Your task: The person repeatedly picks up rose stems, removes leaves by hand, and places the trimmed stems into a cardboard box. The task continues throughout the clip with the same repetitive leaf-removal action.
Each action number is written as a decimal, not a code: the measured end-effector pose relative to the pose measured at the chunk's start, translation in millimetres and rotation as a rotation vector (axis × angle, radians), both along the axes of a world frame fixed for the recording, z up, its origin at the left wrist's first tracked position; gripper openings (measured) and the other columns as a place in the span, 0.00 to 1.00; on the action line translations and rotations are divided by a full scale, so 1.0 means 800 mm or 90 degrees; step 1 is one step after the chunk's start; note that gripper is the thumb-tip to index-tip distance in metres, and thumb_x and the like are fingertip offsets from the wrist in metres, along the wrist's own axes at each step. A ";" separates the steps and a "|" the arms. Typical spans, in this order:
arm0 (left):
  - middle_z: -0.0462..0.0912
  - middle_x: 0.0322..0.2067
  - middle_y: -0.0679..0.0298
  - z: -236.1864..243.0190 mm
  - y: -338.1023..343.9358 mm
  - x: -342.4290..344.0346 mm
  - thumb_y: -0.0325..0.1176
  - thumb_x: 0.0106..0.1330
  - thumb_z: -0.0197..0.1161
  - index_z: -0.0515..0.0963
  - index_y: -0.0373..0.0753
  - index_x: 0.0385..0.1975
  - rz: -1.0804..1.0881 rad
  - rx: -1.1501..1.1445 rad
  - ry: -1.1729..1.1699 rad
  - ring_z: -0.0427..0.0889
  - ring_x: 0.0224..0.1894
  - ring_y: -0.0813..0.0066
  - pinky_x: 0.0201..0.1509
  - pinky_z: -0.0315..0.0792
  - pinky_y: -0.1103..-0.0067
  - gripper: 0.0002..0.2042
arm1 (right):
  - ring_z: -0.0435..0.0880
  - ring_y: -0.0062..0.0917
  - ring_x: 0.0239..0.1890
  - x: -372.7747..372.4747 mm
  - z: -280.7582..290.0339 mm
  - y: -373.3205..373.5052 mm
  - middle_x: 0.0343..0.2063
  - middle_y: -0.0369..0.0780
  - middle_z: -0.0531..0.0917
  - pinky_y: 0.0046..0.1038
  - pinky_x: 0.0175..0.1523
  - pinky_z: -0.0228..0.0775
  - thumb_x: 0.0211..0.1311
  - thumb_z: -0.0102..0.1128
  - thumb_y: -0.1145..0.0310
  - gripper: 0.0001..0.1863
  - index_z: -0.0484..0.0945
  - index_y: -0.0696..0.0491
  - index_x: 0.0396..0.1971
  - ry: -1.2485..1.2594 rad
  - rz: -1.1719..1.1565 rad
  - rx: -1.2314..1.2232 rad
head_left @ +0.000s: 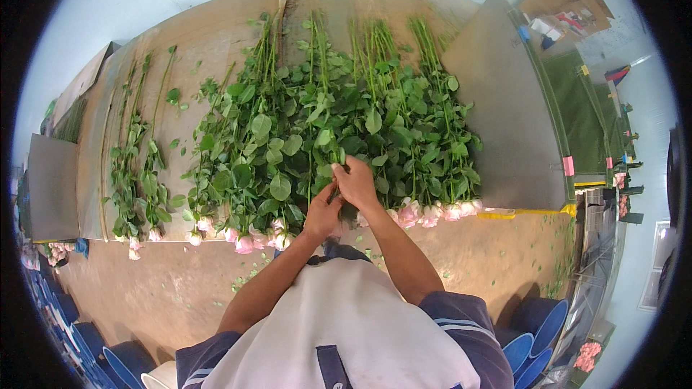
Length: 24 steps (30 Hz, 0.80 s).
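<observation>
Long-stemmed pale pink roses [252, 241] lie in leafy rows across the table, with their heads hanging toward me over the near edge and their bare stems [375, 37] pointing away. At the middle of the near edge, my right hand [355, 181] is closed round a leafy rose stem [333, 145]. Just below and to the left, my left hand [324, 215] has its fingers pinched together close to the right fingers. Whatever sits in that left pinch is hidden. The head of the held rose cannot be made out.
A few sparser roses [133, 173] lie at the left of the table [94, 194]. Upright grey panels [504, 108] flank it. Blue buckets [540, 328] stand low on both sides. Fallen leaves dot the brown floor [180, 274]. A cardboard box [577, 3] sits far right.
</observation>
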<state>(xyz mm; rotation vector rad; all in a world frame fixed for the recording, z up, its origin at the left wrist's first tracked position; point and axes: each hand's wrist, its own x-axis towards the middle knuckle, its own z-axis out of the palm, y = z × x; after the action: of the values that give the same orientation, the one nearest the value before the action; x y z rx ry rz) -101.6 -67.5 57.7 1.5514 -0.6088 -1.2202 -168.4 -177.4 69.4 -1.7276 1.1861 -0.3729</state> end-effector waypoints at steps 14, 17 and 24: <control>0.83 0.39 0.60 0.037 0.092 0.145 0.29 0.65 0.56 0.75 0.33 0.48 0.209 -0.018 -0.267 0.80 0.38 0.73 0.45 0.72 0.79 0.14 | 0.73 0.41 0.52 -0.093 0.049 -0.036 0.49 0.48 0.75 0.40 0.51 0.71 0.62 0.55 0.61 0.22 0.72 0.57 0.52 0.340 -0.188 -0.414; 0.82 0.43 0.54 0.038 0.100 0.176 0.29 0.64 0.57 0.75 0.34 0.47 0.235 0.047 -0.387 0.81 0.44 0.70 0.48 0.72 0.78 0.13 | 0.78 0.39 0.45 -0.066 0.053 -0.012 0.47 0.46 0.76 0.36 0.50 0.72 0.61 0.56 0.68 0.19 0.72 0.57 0.51 0.110 -0.183 -0.481; 0.79 0.38 0.52 0.007 0.079 0.179 0.30 0.58 0.62 0.75 0.35 0.45 0.168 -0.008 -0.575 0.77 0.41 0.54 0.46 0.71 0.67 0.15 | 0.80 0.35 0.40 0.038 0.025 0.053 0.42 0.46 0.78 0.33 0.45 0.72 0.60 0.58 0.67 0.17 0.74 0.57 0.47 -0.050 -0.071 -0.136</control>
<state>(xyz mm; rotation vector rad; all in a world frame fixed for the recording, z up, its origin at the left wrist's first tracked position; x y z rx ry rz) 41.7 -4.3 63.3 2.0710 -0.9279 -0.2634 -137.8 -135.2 89.6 -1.8138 1.2240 -0.6500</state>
